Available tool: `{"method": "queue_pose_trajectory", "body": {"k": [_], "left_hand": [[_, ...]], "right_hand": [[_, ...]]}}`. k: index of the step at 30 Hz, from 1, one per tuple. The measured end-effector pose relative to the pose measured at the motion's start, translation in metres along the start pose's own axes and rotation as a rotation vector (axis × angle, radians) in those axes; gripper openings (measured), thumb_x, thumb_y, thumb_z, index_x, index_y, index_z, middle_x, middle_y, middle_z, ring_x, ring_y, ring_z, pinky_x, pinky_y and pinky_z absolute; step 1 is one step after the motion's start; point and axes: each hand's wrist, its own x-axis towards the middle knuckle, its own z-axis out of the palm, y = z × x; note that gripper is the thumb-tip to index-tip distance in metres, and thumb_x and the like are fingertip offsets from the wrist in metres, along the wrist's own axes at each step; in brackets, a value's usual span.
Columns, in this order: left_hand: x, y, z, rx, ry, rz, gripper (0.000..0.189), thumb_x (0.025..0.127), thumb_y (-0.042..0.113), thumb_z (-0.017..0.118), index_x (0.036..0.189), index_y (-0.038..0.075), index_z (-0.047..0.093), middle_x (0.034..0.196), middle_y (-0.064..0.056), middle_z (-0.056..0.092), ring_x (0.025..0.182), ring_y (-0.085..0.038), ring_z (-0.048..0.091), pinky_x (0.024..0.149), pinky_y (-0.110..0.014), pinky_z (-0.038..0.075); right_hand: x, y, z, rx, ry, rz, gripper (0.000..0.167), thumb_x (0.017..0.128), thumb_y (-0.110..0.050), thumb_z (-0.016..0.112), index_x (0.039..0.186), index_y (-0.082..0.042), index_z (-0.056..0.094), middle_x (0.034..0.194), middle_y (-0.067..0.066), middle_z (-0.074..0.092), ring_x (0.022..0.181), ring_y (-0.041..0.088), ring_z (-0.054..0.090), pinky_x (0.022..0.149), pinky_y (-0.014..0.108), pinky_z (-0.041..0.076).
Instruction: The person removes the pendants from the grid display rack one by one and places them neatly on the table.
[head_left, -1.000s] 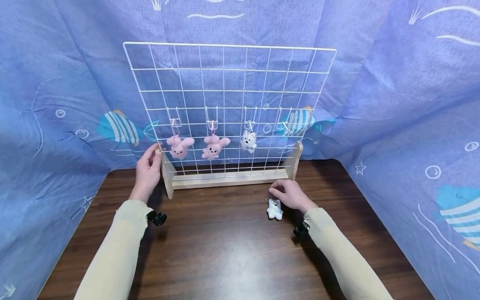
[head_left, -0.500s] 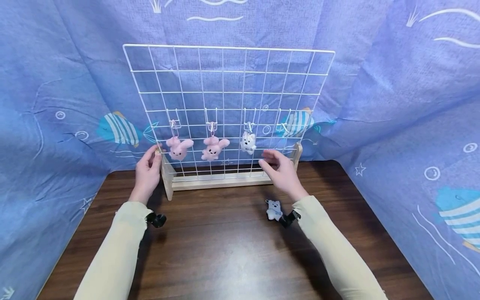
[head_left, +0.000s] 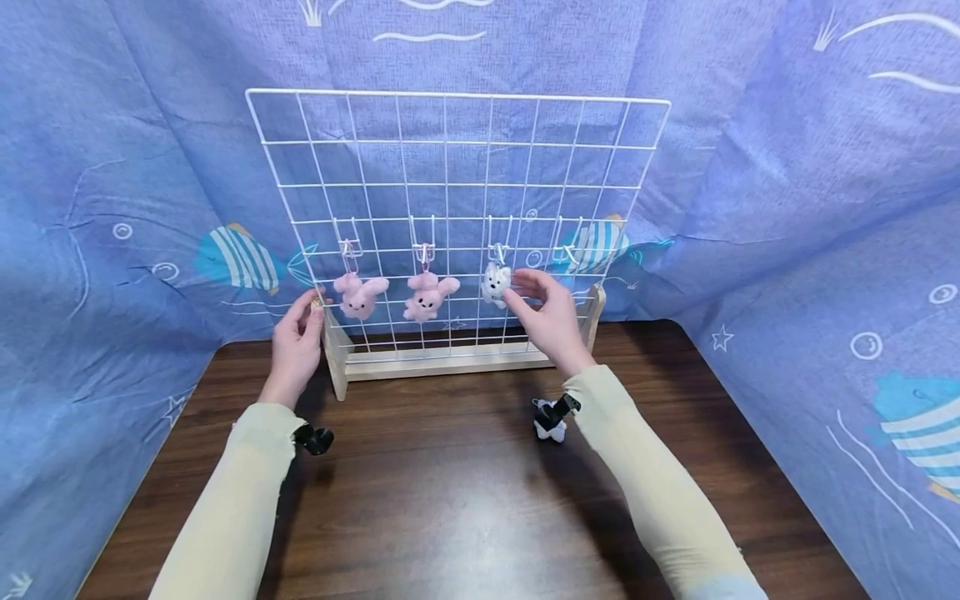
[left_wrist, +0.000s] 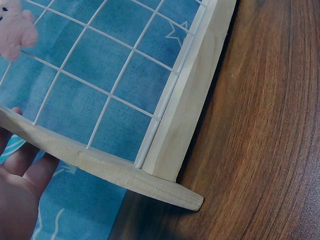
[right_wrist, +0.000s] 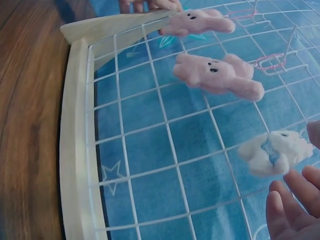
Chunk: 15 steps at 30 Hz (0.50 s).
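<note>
Left hand (head_left: 295, 340) grips the left end of the rack (head_left: 450, 365). Right hand (head_left: 551, 321), half open, fingers apart, is at the white bear (head_left: 495, 282) hanging right of the rack's centre; whether they touch is unclear.

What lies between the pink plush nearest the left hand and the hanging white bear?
Another pink plush hangs between them, as both the head and right wrist views show.

A hand could cross the near dark-brown wooden table (head_left: 408, 492); the upright white wire grid (head_left: 447, 219) bars the far side, the right hand (head_left: 550, 317) the right of the white plush bear (head_left: 493, 282).
</note>
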Motion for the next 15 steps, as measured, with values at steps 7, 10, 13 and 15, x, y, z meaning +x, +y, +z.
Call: {"method": "queue_pose_trajectory", "body": {"k": [7, 10, 13, 15], "left_hand": [[0.000, 0.000, 0.001, 0.012, -0.001, -0.011, 0.039, 0.112, 0.012, 0.049, 0.149, 0.002, 0.056, 0.135, -0.031, 0.063, 0.095, -0.017, 0.061, 0.076, -0.016, 0.043], [0.000, -0.001, 0.001, 0.006, 0.003, -0.002, 0.039, 0.112, 0.011, 0.050, 0.149, 0.001, 0.057, 0.135, -0.030, 0.064, 0.094, -0.018, 0.062, 0.076, -0.016, 0.043], [0.000, -0.002, 0.000, 0.001, 0.003, 0.010, 0.039, 0.111, 0.010, 0.050, 0.148, 0.000, 0.057, 0.135, -0.030, 0.064, 0.093, -0.018, 0.062, 0.076, -0.016, 0.044], [0.001, -0.003, 0.000, 0.000, 0.003, 0.015, 0.039, 0.111, 0.010, 0.050, 0.148, -0.001, 0.057, 0.134, -0.028, 0.065, 0.092, -0.016, 0.061, 0.075, -0.016, 0.043]], "right_hand": [[0.005, -0.007, 0.004, 0.048, -0.002, 0.023, 0.039, 0.098, -0.026, 0.077, 0.131, -0.007, 0.070, 0.126, 0.010, 0.073, 0.113, 0.023, 0.069, 0.098, 0.042, 0.055], [0.007, -0.010, 0.005, 0.049, -0.010, 0.052, 0.040, 0.098, -0.028, 0.077, 0.132, -0.009, 0.070, 0.126, 0.009, 0.074, 0.113, 0.023, 0.068, 0.098, 0.040, 0.054], [0.009, -0.012, 0.006, 0.050, -0.025, 0.083, 0.040, 0.097, -0.029, 0.077, 0.132, -0.010, 0.070, 0.126, 0.009, 0.074, 0.111, 0.024, 0.068, 0.095, 0.040, 0.054], [0.011, -0.013, 0.007, 0.048, -0.036, 0.097, 0.039, 0.097, -0.030, 0.077, 0.130, -0.010, 0.071, 0.126, 0.008, 0.074, 0.110, 0.024, 0.067, 0.091, 0.040, 0.054]]}}
